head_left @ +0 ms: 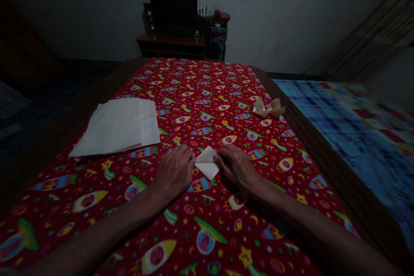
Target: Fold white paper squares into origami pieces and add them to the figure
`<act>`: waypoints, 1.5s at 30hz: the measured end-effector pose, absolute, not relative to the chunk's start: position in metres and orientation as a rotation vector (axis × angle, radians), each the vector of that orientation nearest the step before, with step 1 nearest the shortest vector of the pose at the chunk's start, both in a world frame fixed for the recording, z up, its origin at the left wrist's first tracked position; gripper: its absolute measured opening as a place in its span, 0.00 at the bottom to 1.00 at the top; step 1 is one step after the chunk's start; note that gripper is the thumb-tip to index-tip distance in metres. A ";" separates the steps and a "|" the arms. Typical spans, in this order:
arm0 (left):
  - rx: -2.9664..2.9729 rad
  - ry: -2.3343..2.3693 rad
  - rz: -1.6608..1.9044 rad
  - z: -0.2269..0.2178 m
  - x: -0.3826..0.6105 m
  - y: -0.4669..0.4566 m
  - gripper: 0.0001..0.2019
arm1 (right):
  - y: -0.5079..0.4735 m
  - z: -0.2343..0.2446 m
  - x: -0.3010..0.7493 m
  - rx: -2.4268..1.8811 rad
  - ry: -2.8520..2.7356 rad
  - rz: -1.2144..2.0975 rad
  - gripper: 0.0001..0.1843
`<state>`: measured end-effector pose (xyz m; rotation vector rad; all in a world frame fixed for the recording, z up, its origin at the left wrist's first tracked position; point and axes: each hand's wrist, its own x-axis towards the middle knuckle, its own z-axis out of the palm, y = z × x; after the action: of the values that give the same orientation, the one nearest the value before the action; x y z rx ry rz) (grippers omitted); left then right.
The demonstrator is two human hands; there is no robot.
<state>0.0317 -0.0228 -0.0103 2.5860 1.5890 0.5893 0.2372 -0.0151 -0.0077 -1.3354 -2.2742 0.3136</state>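
A small folded piece of paper [207, 164], pale and diamond-shaped with a crease across its middle, lies on the red patterned cloth [200, 123]. My left hand [176, 167] has its fingers curled and pinches the left corner. From the other side, my right hand [235, 164] grips the right corner between thumb and fingers. Both hands rest low, close to the cloth, and their fingertips partly cover the paper's corners. To the left of my left hand lies a stack of white paper sheets [124, 123].
A folded brown paper shape [268, 108] stands near the right edge of the cloth. Dark wooden borders flank the cloth. Beyond its far end are a monitor [174, 10] on a wooden desk [171, 42] and a red telephone [222, 15]. Checkered bedding [323, 120] lies at right.
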 end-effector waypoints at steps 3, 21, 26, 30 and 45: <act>2.634 1.669 0.522 -0.009 0.033 -0.023 0.07 | -0.014 -0.006 0.235 -1.369 -2.289 0.286 0.13; 2.942 1.155 0.544 -0.012 0.044 -0.040 0.20 | -0.015 -0.012 0.234 -1.358 -2.298 0.113 0.13; 2.913 1.176 0.486 -0.011 0.042 -0.042 0.21 | -0.015 -0.007 0.237 -1.326 -2.270 0.218 0.09; 2.880 1.190 0.455 -0.010 0.042 -0.043 0.20 | -0.015 -0.007 0.246 -1.369 -2.218 0.259 0.06; 2.886 1.200 0.432 -0.005 0.034 -0.041 0.19 | -0.022 -0.009 0.258 -1.387 -2.188 0.226 0.05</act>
<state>0.0336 -0.0406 -0.0047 2.8856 1.1999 0.4319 0.2584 -0.0220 -0.0088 -1.3869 -2.1881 0.2256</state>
